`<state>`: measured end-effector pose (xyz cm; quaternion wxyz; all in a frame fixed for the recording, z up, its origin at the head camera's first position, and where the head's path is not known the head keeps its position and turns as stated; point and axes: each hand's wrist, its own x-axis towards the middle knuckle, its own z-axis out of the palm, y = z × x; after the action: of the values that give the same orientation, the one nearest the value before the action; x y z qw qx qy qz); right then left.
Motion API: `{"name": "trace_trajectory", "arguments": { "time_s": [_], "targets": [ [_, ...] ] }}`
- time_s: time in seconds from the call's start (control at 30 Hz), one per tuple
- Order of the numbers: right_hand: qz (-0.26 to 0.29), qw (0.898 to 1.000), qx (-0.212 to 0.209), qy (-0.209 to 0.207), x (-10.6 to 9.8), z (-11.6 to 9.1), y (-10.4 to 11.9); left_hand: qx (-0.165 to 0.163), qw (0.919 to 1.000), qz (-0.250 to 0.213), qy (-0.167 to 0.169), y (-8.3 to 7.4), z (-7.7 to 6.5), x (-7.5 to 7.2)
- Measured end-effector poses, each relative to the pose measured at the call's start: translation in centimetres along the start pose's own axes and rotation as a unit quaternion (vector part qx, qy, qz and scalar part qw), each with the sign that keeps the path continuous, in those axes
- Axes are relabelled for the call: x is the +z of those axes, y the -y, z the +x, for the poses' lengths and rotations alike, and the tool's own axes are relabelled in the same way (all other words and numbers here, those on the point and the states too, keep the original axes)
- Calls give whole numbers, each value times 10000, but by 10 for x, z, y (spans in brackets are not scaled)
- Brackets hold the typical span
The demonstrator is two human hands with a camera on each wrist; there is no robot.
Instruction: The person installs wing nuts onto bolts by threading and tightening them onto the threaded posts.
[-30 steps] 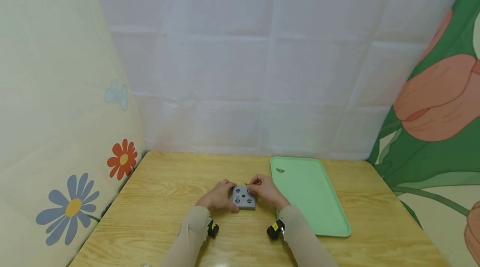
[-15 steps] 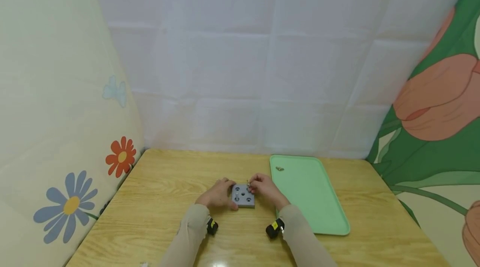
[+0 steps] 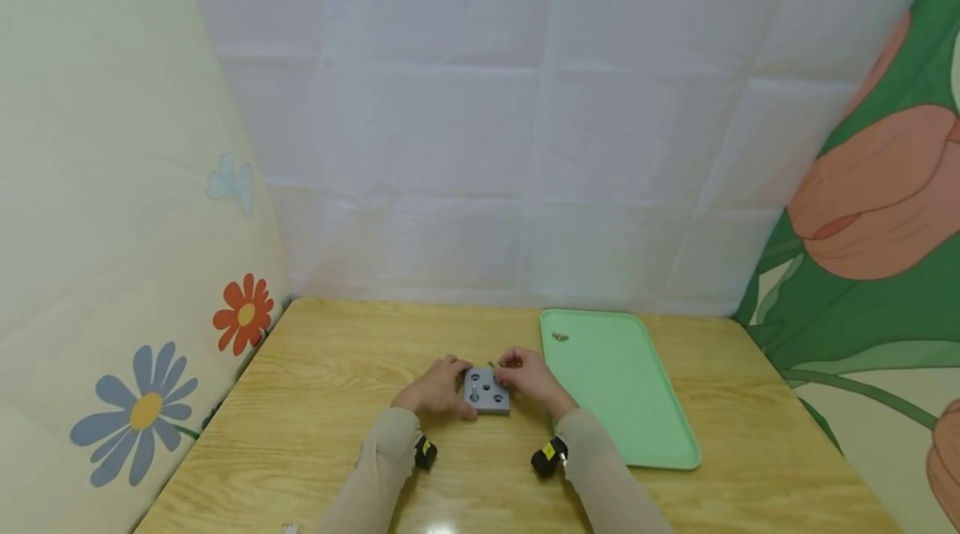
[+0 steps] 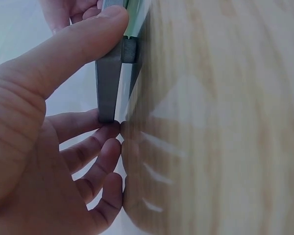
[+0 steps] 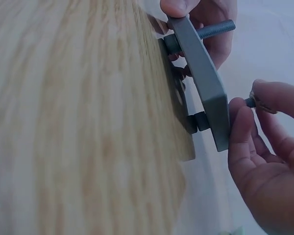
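Observation:
A grey square metal plate (image 3: 486,401) with several holes lies on the table between both hands. My left hand (image 3: 435,388) grips its left side, thumb (image 4: 95,36) on one edge and fingers on the opposite one. Bolt heads (image 5: 202,121) under the plate hold it off the table, and one threaded bolt (image 5: 218,29) sticks up bare near the left hand. At the far right corner my right hand (image 3: 531,376) pinches a small brass-coloured wing nut (image 5: 265,105) at the end of another bolt (image 5: 249,102). Fingers partly hide this nut.
A light green tray (image 3: 615,392) lies right of the plate, close to the right forearm. Near its far left corner are small brass-coloured pieces (image 3: 560,336), probably wing nuts. A small whitish object (image 3: 290,528) shows at the table's near edge. A white cloth hangs behind the table.
The right fingers have shifted slightly about the wing nut, whose visible wing has changed its angle. The left hand and the plate stay in place.

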<state>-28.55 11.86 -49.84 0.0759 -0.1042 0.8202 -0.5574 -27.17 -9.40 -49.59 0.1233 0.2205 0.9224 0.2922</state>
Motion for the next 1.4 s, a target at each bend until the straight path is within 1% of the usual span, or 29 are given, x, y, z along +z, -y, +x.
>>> {"name": "trace_trajectory", "arguments": {
  "time_s": [0.13, 0.2, 0.3, 0.4, 0.47, 0.67, 0.8, 0.9, 1.03, 1.13, 1.27, 1.4],
  "targets": [
    [-110, 9999, 43, 23, 0, 0, -1, -3, 10000, 2, 5, 1, 0, -1],
    [-39, 9999, 94, 51, 0, 1, -1, 12, 10000, 14, 2, 1, 0, -1],
    [339, 9991, 226, 72, 0, 3, -1, 44, 10000, 58, 7, 1, 1, -2],
    [842, 9958, 363, 47, 0, 5, 0, 100, 9999, 57, 14, 0, 1, -2],
    [971, 9945, 388, 29, 0, 5, 1, 123, 9999, 44, 13, -1, 1, -2],
    [853, 9958, 336, 49, 0, 3, 1, 146, 9999, 42, 11, -3, 1, -3],
    [786, 9966, 214, 128, -1, 2, 0, 120, 9999, 11, 34, -4, 1, -2],
    [615, 9978, -5, 235, -2, 2, -1, 115, 9999, 35, 32, -4, 2, -2],
    [616, 9977, -86, 268, -2, 3, 0, 121, 9999, 118, -23, -2, 4, -3],
    [716, 9972, 42, 193, -1, 3, 0, 142, 9998, 146, -40, -2, 5, -4],
    [726, 9972, 147, 122, -1, 2, 1, 127, 9999, 35, 24, -3, 5, -4],
    [623, 9979, 147, 87, -2, -9, 16, 102, 9999, -36, 82, -3, 3, -3]
  ]
}}
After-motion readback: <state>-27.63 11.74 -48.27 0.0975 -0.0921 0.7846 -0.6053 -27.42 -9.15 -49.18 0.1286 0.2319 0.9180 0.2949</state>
